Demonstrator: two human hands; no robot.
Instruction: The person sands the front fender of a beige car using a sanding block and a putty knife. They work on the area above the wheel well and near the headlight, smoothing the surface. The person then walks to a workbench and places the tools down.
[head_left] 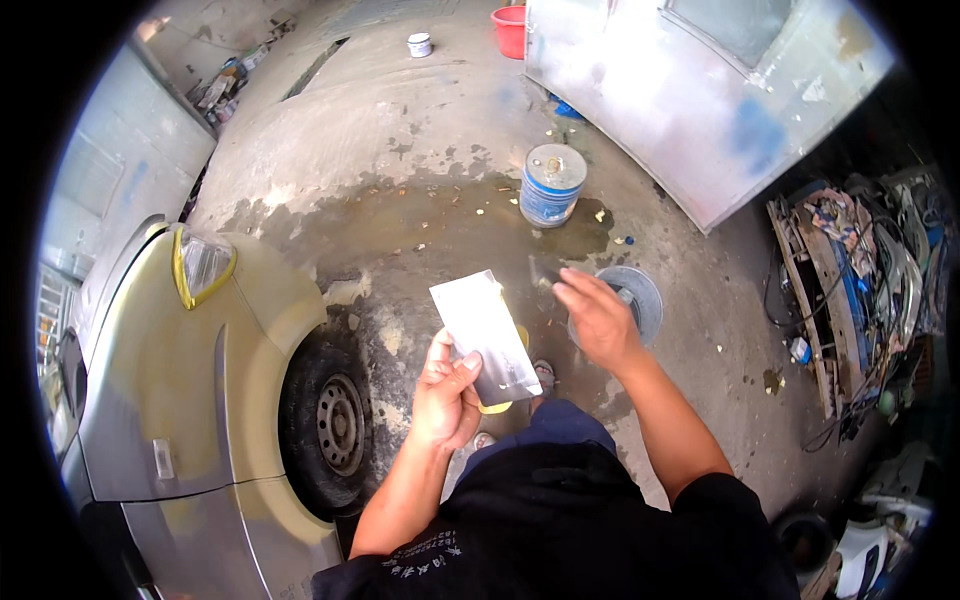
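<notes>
My left hand (446,392) grips the lower left side of a flat, shiny rectangular plate (486,335), thumb on top. A small pale yellowish smear shows near the plate's upper right corner. To the right of the plate, my right hand (600,315) is raised with its fingers drawn together. From its fingertips a thin grey blade, seemingly a scraper (541,272), points away, smeared by motion. The blade is apart from the plate. A yellow object (496,407) lies mostly hidden beneath the plate.
A car (190,400) with yellowish patches and a bare wheel (338,425) stands at left. A blue-white drum (552,185) and a grey bucket (640,295) stand ahead and right. Scrap parts (860,270) pile up at far right. Wet patches mark the concrete floor.
</notes>
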